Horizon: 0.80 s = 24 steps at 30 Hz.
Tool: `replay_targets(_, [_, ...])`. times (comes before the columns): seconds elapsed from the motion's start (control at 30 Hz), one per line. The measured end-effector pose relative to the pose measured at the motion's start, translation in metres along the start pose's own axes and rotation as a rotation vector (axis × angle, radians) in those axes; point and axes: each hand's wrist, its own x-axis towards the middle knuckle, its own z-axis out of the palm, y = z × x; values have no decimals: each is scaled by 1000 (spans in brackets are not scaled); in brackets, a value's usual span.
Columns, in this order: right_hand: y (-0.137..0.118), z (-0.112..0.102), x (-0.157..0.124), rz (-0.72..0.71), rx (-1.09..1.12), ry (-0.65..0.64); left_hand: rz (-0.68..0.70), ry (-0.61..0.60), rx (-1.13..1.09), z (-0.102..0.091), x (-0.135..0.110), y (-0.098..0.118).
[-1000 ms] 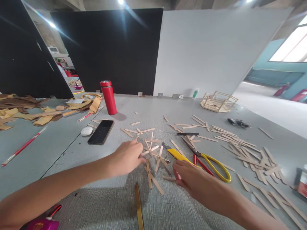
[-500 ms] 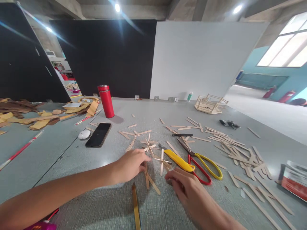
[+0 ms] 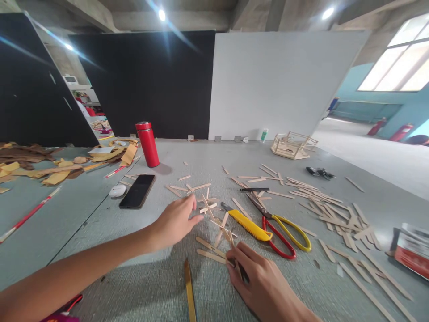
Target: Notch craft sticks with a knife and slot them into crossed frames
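Note:
My right hand (image 3: 259, 273) pinches a small craft-stick assembly at its near end. From the fingertips, two flat sticks (image 3: 210, 250) splay to the left, and a star of crossed sticks (image 3: 222, 227) tops its far end. Left of it, my left hand (image 3: 176, 221) is open, thumb and fingers apart, holding nothing. The fingers come close to a second star-shaped stick piece (image 3: 208, 206) standing on the table. Just beyond the right hand lie a yellow utility knife (image 3: 250, 225) and scissors (image 3: 284, 232) with red and yellow handles.
Loose craft sticks (image 3: 342, 219) lie scattered at right. A hexagonal stick frame (image 3: 293, 145) stands farther back. On the left are a phone (image 3: 138, 191), a white earbud case (image 3: 117, 191) and a red flask (image 3: 147, 145). A yellowish strip (image 3: 189, 290) lies in front.
My left hand has drawn back leftward from the stick assembly, its fingers now apart. My right hand has closed on the assembly, whose loose-ended sticks have swung to point left.

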Motion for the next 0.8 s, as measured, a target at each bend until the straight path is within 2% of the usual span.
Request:
replay_targets(0.07, [1,0,0,-8,-5,15,-47,74,-59,1,8,-4])
replay_targets(0.13, [1,1,0,-18,-10,19,-72,84,-138,4,18,-8])
replay_targets(0.3, [-1,1,0,-30,-4,54,-75,-62,-362,15,36,-18])
replay_targets(0.4, [-1,-4,-2,-32,14,129,-58,-91,-442,7,36,-16])
replay_targets(0.5, [-4,-21,-1,-17,105,281,-7,-32,-483,-14,25,-1])
replay_targets(0.63, [-17,-57,6,160,438,403,102,69,-547,-44,-5,37])
replay_targets(0.73, [-35,-80,12,279,710,392,152,25,-624,-55,-31,63])
replay_targets(0.8, [-48,-88,13,297,781,370,142,-36,-731,-57,-45,75])
